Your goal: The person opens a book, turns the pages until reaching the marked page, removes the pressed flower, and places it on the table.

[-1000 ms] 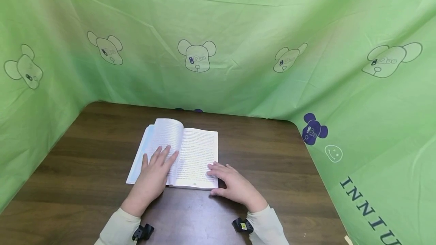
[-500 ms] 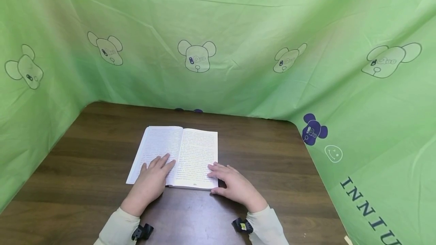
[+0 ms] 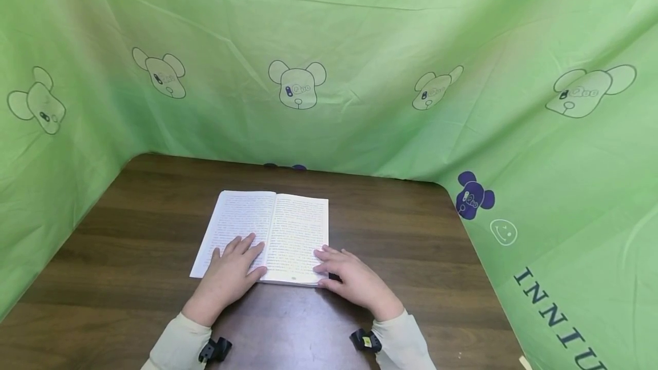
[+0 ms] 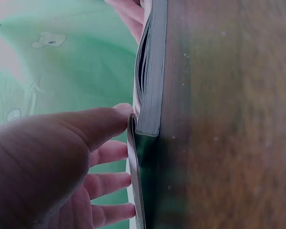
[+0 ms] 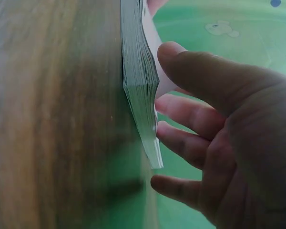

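Observation:
An open book [image 3: 298,227] with printed pages lies flat on the brown wooden table [image 3: 411,233]. My left hand [image 3: 228,276] rests on the lower part of the left page, fingers spread and thumb near the spine. In the left wrist view that thumb [image 4: 121,112] touches the paper beside the fold. At the lower right corner of the book, my right hand [image 3: 357,278] rests its fingers on the right page. The right wrist view shows the thumb [image 5: 171,50] by the top of the thick page block [image 5: 140,62], with fingers along the side edge.
A green cloth [image 3: 360,119] printed with bear heads hangs around the table's back and sides. Each wrist wears a small black device [image 3: 216,350] by the sleeve. A small pale object [image 3: 525,363] shows at the lower right table edge.
The curved raised leaf at the left has settled flat, covering the bluish page. My left hand slid slightly toward me, and its thumb came out beside the spine. The right hand barely moved.

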Demonstrator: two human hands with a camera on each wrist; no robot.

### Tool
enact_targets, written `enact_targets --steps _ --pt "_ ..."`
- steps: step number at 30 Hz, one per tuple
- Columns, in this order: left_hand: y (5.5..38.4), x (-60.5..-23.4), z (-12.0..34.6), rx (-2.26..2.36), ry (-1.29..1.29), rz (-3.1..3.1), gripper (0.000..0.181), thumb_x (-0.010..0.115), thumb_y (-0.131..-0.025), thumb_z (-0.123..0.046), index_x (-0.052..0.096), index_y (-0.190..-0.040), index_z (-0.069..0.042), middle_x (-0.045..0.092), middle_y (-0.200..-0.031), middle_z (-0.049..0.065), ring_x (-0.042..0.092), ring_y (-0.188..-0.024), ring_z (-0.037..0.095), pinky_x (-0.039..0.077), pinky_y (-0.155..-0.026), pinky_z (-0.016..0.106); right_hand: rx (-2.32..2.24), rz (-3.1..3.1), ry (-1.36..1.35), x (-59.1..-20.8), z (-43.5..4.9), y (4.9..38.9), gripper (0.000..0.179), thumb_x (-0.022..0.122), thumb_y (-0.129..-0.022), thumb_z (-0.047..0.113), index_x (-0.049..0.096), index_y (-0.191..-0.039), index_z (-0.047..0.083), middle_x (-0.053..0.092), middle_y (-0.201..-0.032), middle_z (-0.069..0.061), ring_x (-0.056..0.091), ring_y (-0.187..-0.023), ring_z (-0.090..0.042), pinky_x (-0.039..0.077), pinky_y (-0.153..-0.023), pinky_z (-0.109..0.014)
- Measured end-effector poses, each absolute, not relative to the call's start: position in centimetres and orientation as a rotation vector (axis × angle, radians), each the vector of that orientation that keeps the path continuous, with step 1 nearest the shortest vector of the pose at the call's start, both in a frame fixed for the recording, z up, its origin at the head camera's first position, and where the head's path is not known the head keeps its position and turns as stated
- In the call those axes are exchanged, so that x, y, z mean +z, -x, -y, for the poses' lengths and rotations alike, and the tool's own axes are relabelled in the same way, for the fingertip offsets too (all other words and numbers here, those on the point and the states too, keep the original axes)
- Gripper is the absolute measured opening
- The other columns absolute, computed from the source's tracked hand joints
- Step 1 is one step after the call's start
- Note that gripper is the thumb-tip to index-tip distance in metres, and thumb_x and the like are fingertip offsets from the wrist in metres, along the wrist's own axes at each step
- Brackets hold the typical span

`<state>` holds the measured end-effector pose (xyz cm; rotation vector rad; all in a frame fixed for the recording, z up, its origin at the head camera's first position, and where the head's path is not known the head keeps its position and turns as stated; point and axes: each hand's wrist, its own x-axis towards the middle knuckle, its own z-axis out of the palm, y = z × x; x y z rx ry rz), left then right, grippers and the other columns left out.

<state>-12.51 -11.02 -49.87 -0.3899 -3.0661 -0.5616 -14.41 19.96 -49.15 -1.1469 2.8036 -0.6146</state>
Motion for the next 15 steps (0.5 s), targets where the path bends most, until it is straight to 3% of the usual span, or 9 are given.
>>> enact_targets --steps 6,15 --pt "12.41 -49.65 10.93 -0.607 0.379 3.074 0.057 0.068 -0.097 -0.039 0.059 -0.145 -0.01 0.045 -0.158 0.017 0.039 -0.145 0.046 0.028 -0.105 0.082 -0.548 -2.854 1.253 -48.81 -19.95 14.3 0.008 0.073 -0.095 0.019 0.078 -0.102 0.019 0.066 -0.14 -0.005 0.056 -0.137 -0.028 0.041 -0.11 -0.063" --pt "12.48 -49.6 10.77 -0.627 0.399 3.027 0.056 0.072 -0.095 -0.036 0.061 -0.142 -0.008 0.045 -0.157 0.021 0.036 -0.146 0.049 0.026 -0.105 0.083 -0.592 -2.852 1.246 -48.95 -19.99 14.62 0.006 0.071 -0.096 0.015 0.071 -0.093 0.02 0.065 -0.14 -0.005 0.056 -0.137 -0.027 0.045 -0.109 -0.059"
